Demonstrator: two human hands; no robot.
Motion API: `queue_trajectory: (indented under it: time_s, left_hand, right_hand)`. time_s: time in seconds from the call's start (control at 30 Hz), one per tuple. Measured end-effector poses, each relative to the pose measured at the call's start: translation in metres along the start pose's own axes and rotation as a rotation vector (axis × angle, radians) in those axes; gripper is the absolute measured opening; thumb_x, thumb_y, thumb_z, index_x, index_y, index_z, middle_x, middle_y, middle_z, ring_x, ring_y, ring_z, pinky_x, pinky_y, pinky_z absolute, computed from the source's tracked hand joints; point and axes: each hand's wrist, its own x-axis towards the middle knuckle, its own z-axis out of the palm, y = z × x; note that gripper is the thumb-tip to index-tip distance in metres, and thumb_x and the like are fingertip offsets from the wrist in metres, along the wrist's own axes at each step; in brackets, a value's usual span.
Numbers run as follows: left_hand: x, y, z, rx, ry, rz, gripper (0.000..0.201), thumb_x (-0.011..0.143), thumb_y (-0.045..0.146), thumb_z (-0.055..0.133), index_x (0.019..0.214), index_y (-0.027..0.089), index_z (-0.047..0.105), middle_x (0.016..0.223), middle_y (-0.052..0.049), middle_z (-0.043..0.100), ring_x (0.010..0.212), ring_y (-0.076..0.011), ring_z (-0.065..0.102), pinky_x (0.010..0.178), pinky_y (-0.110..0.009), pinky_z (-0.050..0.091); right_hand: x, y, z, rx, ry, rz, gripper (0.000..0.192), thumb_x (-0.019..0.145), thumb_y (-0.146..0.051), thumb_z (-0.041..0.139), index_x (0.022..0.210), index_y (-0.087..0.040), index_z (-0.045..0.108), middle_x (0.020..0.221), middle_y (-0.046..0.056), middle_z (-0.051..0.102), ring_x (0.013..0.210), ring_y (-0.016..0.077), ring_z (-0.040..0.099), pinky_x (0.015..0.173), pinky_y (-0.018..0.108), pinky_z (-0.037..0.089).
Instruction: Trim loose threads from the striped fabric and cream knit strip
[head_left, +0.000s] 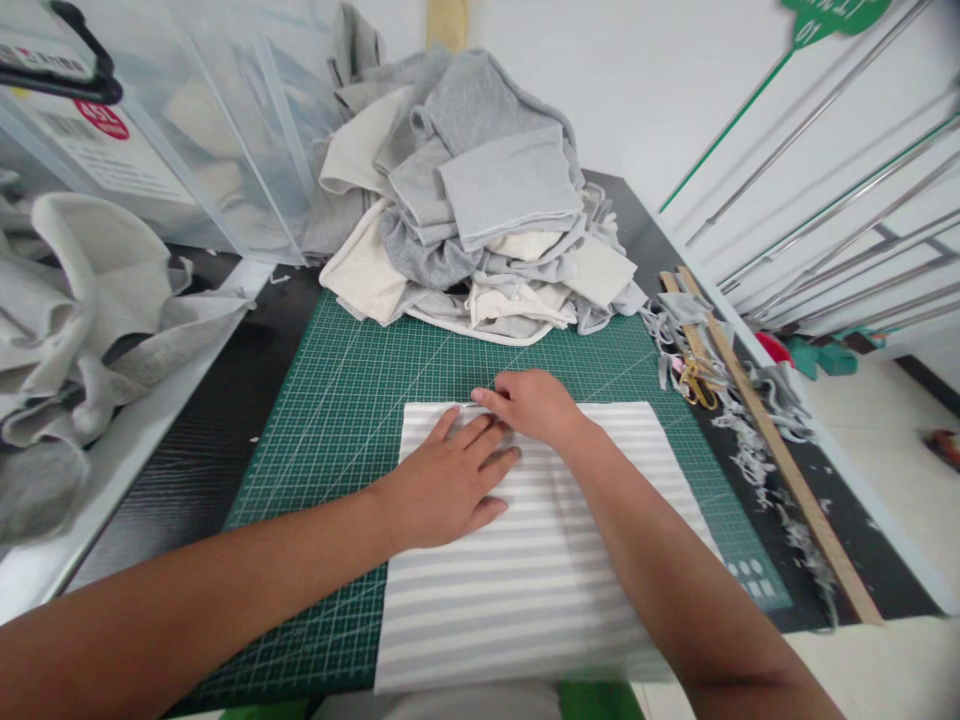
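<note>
From the head camera, a striped cloth (536, 560) lies flat on the green cutting mat (337, 400), its near edge hanging over the mat's front edge. The left hand (450, 480) rests palm down on the cloth near its far edge, fingers spread and flat, gripping nothing. The right hand (536, 405) sits just beyond, fingertips pinched together on the cloth's far edge. This looks like smoothing and squaring the cloth; the next move seems to call for steady pressure and an even far edge. A heap of grey and cream fabric (472, 200) covers the mat's far edge; a wooden ruler (780, 455) lies along the desk's right edge.
</note>
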Motion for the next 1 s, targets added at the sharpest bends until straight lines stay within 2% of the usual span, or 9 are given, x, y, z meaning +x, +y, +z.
queue_trajectory:
  time_s: [0.17,0.4,0.77,1.0]
  left_hand:
    - [0.000,-0.001,0.000,0.022,0.011,0.008,0.051,0.095,0.052,0.038,0.137,0.023,0.045,0.146,-0.013,0.041,0.137,-0.0315,0.032,0.112,-0.055,0.019]
    - [0.001,-0.001,0.000,0.019,0.002,0.012,0.051,0.096,0.052,0.036,0.137,0.023,0.044,0.146,-0.013,0.040,0.137,-0.0317,0.032,0.112,-0.057,0.019]
    - [0.001,-0.001,-0.001,-0.006,0.003,0.012,0.052,0.095,0.052,0.039,0.138,0.024,0.044,0.145,-0.012,0.041,0.135,-0.0314,0.033,0.112,-0.056,0.018]
    - [0.002,-0.001,-0.002,-0.018,-0.006,0.013,0.052,0.095,0.052,0.038,0.138,0.024,0.044,0.146,-0.011,0.040,0.136,-0.0315,0.033,0.112,-0.056,0.018]
  right_hand:
    - [0.000,0.007,0.002,0.076,0.039,-0.074,0.056,0.093,-0.062,0.033,0.064,-0.021,0.058,0.063,0.002,0.064,0.060,0.0135,0.054,0.055,0.027,0.023]
    - [0.001,0.005,0.004,0.096,0.060,-0.010,0.057,0.091,-0.064,0.037,0.059,-0.020,0.055,0.059,0.000,0.061,0.055,0.0123,0.048,0.053,0.028,0.019]
    - [0.000,-0.004,0.003,0.067,0.046,0.060,0.059,0.088,-0.069,0.036,0.066,-0.021,0.061,0.067,0.002,0.066,0.060,0.0142,0.054,0.052,0.028,0.022]
    - [0.000,-0.009,0.005,0.056,0.058,0.055,0.059,0.088,-0.069,0.035,0.066,-0.021,0.061,0.068,0.003,0.067,0.060,0.0148,0.054,0.052,0.029,0.022]
